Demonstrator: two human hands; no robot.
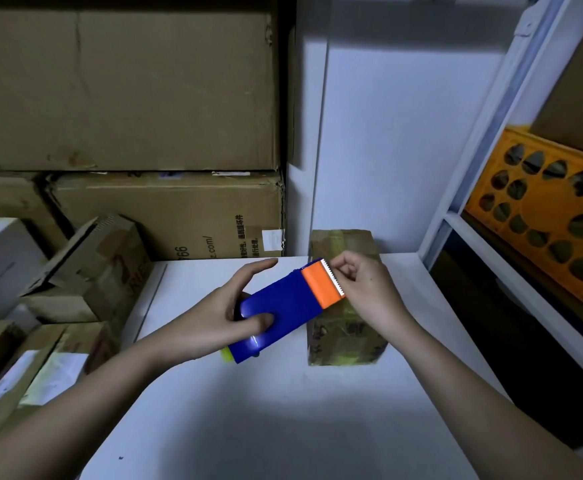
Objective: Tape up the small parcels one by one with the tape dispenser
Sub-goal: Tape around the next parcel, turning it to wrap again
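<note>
A blue tape dispenser [276, 308] with an orange front and a white toothed blade hangs above the white table [265, 410]. My left hand [238, 303] grips its blue body, thumb on top. My right hand [362, 289] has its fingers curled at the blade end, pinching there; the tape end itself is too small to make out. Behind and under the dispenser's front lies a small brown parcel [347, 337], wrapped in shiny clear tape, lengthwise on the table.
Large cardboard boxes [127, 91] are stacked at the back left. Several smaller parcels [85, 278] pile up left of the table. A white shelf frame [473, 188] stands at the right, holding an orange crate [553, 216].
</note>
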